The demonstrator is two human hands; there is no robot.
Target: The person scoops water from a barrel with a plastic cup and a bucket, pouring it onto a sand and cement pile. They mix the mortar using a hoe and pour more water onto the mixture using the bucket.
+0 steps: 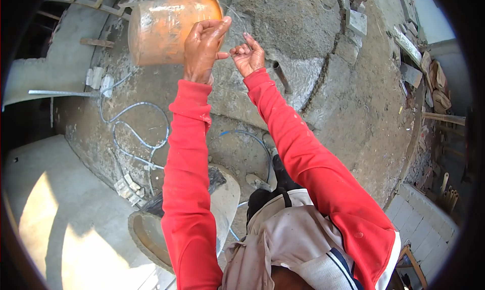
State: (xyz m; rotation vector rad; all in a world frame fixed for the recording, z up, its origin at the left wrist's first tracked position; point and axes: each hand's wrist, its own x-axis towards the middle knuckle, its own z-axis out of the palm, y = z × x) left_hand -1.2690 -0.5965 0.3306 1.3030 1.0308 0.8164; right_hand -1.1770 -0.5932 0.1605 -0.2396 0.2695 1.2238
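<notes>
Bucket (161, 31), orange, is showing side-on near the far left corner of the floor (369, 118), beside the grey heap (290, 24). The left hand (201, 46) is pointing forward across it, fingers half-bent; the right hand (249, 59) is facing palm-up, fingers curled — whether either is gripping, I cannot tell.

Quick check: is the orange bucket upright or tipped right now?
Tipped: the bucket is on its side, its mouth facing right in the picture. Cannot tell whether anything is inside.

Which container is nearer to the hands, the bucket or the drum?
The orange bucket, close by the left hand; the grey drum is farther away, partly hidden by the left sleeve.
</notes>
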